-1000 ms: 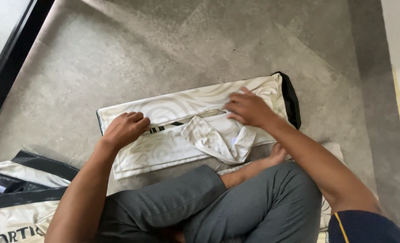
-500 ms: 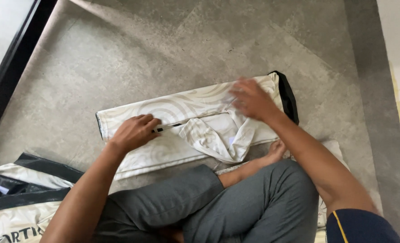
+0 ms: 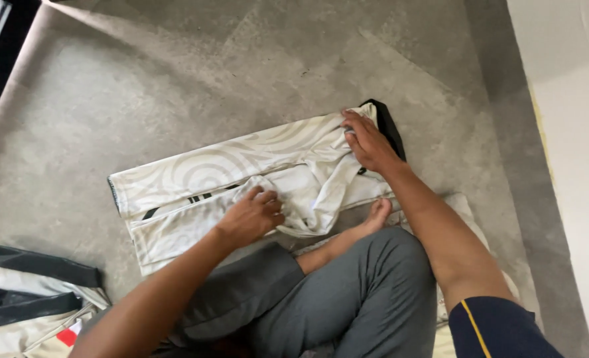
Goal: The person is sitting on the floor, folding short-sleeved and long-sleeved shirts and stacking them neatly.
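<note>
Two hands, left hand point(image 3: 251, 215) and right hand point(image 3: 369, 140), pressing cream swirl-patterned garment point(image 3: 195, 169), seemingly folded

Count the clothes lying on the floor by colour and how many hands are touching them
Cream patterned garment being folded, under the left hand and right hand: 1
Cream and black garments heaped at lower left: 1 pile, separate pieces cannot be told
Hands on cloth: 2
Total: 2 clothing groups, 2 hands
</note>
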